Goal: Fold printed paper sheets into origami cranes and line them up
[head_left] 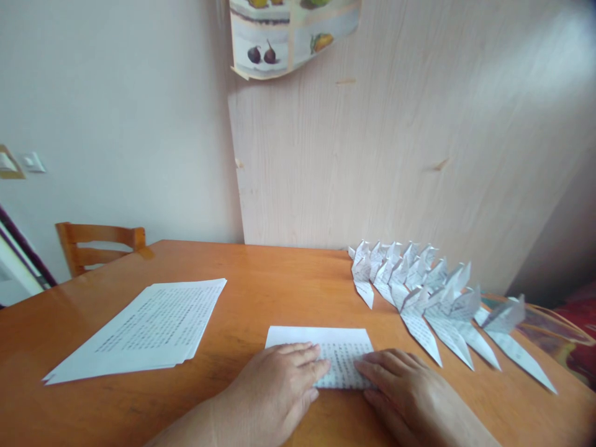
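A folded sheet of printed paper (342, 357) lies flat on the table in front of me, its folded edge toward me. Across its left part rests my left hand (286, 379), fingers stretched out and pressing on the paper. My right hand (400, 385) lies on the sheet's right edge, its fingers extended too, with the fingertips touching the print. Between the two hands the middle of the paper shows, with columns of dark characters. Parts of its left and right sides are hidden under my fingers.
A stack of printed sheets (153, 329) lies on the wooden table (261, 279) at the left. Rows of folded paper figures (419, 304) stand along the right side. Behind the table are a chair (100, 239) and a wall with a fruit poster (298, 37).
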Demonstrator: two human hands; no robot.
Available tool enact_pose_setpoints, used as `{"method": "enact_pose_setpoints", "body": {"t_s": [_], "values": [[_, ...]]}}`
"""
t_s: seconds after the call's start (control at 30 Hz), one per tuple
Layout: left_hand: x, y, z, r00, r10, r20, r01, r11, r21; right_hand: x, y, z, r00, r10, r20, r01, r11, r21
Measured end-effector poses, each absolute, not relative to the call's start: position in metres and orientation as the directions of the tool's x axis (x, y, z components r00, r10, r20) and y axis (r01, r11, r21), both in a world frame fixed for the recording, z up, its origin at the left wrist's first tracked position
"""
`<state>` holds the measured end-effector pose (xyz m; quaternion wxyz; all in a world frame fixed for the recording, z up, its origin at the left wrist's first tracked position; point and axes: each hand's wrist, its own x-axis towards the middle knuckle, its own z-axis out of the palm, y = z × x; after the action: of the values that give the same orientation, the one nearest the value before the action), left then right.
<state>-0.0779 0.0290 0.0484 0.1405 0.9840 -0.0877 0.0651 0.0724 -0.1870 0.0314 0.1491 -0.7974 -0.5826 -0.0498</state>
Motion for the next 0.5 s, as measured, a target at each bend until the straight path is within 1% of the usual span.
{"method": "enact_pose_setpoints", "body": {"t_s": [0.1,0.27,0.37,0.5], "values": [[-0.078,0.031,0.046,0.971,-0.174,0.163,-0.211,-0.946,0.245,0.071,-0.187,0.032,0.313,0.915,0.256,0.946,-0.276,-0.17],[-0.079,0.029,0.048,0.959,-0.211,0.188,-0.244,-0.954,0.173,0.072,-0.189,0.031,0.253,0.907,0.336,0.967,-0.233,-0.1],[-0.079,0.027,0.042,0.945,-0.249,0.214,-0.274,-0.957,0.097,0.076,-0.192,0.029,0.188,0.9,0.394,0.982,-0.182,-0.052],[-0.08,0.022,0.024,0.91,-0.272,0.312,-0.276,-0.961,-0.031,0.081,-0.196,0.03,0.075,0.888,0.453,0.996,-0.092,0.015]]}}
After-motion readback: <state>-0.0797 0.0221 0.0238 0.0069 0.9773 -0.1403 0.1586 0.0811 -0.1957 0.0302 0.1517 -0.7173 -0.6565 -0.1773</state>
